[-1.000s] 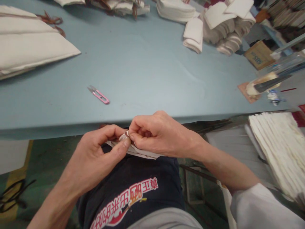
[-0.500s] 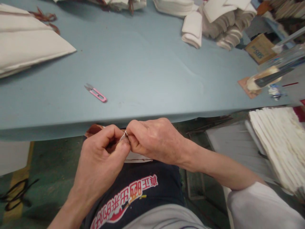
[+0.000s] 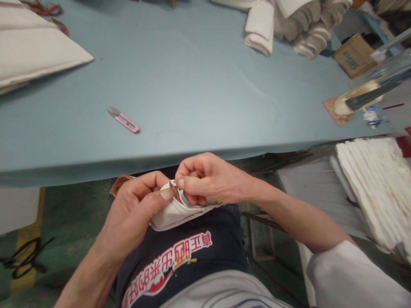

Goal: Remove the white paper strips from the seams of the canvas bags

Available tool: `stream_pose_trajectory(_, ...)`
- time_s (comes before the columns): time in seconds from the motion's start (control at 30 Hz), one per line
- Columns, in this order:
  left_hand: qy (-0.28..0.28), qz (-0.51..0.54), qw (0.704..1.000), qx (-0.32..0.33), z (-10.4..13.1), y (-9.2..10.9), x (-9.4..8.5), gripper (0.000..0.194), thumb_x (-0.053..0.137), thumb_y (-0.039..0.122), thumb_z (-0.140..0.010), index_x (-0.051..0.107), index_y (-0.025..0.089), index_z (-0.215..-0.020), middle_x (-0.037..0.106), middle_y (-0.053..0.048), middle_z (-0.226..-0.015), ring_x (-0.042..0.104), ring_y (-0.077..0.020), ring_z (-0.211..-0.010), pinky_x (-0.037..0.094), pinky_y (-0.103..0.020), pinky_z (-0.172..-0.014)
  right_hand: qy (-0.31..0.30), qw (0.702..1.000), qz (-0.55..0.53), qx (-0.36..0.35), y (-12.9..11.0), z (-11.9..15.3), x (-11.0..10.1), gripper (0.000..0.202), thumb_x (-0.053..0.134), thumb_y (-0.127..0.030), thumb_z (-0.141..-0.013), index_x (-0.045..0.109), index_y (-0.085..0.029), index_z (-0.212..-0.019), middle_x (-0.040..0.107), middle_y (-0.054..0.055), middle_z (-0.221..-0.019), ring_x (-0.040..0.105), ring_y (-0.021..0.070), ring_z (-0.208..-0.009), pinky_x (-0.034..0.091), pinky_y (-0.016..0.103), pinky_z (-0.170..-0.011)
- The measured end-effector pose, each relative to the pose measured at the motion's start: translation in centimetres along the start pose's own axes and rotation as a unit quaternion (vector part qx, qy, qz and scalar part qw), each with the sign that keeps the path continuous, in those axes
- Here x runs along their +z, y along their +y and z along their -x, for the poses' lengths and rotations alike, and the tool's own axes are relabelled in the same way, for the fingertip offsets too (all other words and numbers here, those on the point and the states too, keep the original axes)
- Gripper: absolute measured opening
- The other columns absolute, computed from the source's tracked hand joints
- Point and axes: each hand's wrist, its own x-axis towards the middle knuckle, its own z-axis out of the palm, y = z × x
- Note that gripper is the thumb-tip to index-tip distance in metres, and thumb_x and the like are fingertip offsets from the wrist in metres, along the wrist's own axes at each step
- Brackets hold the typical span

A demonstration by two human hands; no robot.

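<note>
Over my lap, a white fabric piece (image 3: 171, 215) with dark stitching along its edge is stretched between my hands. My left hand (image 3: 138, 205) pinches it between thumb and fingers, beside a brown strip (image 3: 175, 193) on its edge. My right hand (image 3: 208, 177) is closed on the upper edge of the same piece, its thumb against the bent fingers. Some brown material (image 3: 120, 185) sticks out behind my left hand. Beyond my hands, pink-handled thread snips (image 3: 125, 121) lie on the blue table, blades pointing to the far left.
The blue-covered table (image 3: 192, 94) has its front edge just past my hands. White folded cloth (image 3: 35, 47) lies at far left; stacked white pieces (image 3: 260, 28) at the back. A cardboard box (image 3: 355, 55) stands far right. White pleated material (image 3: 374, 188) sits at right, below table level.
The white piece has turned, so more of its face and stitched edge shows. My right hand has rolled, bringing its thumb into view. The camera view has shifted slightly.
</note>
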Motion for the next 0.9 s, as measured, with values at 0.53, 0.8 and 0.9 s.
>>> stream_pose_trajectory(0.53,0.078,-0.278,0.937,0.195,-0.2,2.5,0.3,0.026,0.067,0.035,-0.085,0.071,0.021,-0.063,0.072,0.002,-0.062,0.06,-0.0139,-0.055,0.044,-0.022,-0.052,0.074,0.977,0.167,-0.109,0.1,0.4,0.2,0.007,0.061,-0.02,-0.088,0.063,-0.017,-0.082,0.059,-0.007,-0.065,0.05,0.0066,-0.057,0.035,0.017,-0.049)
stream_pose_trajectory(0.8,0.111,-0.267,0.936,0.202,-0.2,1.7,-0.4,0.02,0.064,0.035,-0.089,0.074,0.022,-0.076,0.075,0.001,-0.072,0.066,-0.017,-0.064,0.05,-0.025,-0.059,0.161,0.943,0.212,-0.201,1.3,0.6,0.9,0.017,0.072,-0.034,-0.091,0.068,-0.018,-0.094,0.069,-0.003,-0.079,0.06,0.0102,-0.069,0.048,0.023,-0.066)
stream_pose_trajectory(0.9,0.124,-0.27,0.928,0.225,0.0,1.3,-0.6,0.02,0.065,0.033,-0.089,0.073,0.023,-0.074,0.073,0.001,-0.073,0.062,-0.0152,-0.06,0.046,-0.025,-0.055,0.215,0.915,0.275,-0.2,2.7,0.5,2.1,0.013,0.072,-0.031,-0.089,0.068,-0.019,-0.091,0.072,-0.001,-0.083,0.063,0.0122,-0.073,0.049,0.025,-0.071)
